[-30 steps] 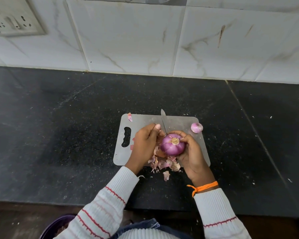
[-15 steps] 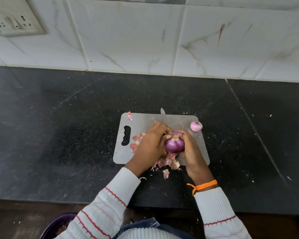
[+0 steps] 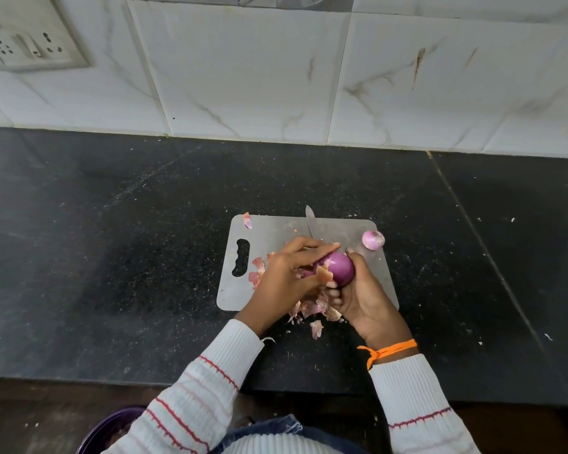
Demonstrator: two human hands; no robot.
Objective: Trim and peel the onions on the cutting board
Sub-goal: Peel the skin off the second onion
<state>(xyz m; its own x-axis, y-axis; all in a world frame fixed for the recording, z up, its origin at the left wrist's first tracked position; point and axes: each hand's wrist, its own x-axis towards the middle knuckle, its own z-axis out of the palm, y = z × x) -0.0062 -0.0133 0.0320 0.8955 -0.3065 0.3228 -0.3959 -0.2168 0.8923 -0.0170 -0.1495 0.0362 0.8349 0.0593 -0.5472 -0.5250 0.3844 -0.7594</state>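
Black speckled stone counter (image 3: 145, 257), running to the white tiled wall at the back; 1 seam runs diagonally down its right part. White crumbs scattered over the surface, thicker near the board.

Directly on the counter: 1 grey cutting board (image 3: 276, 231), rounded corners, handle slot at its left end, lying flat near the front edge. Loose onion skins (image 3: 316, 328) lie on the bare counter just past the board's near edge; 1 small skin scrap (image 3: 247, 221) overlaps the board's far left corner.
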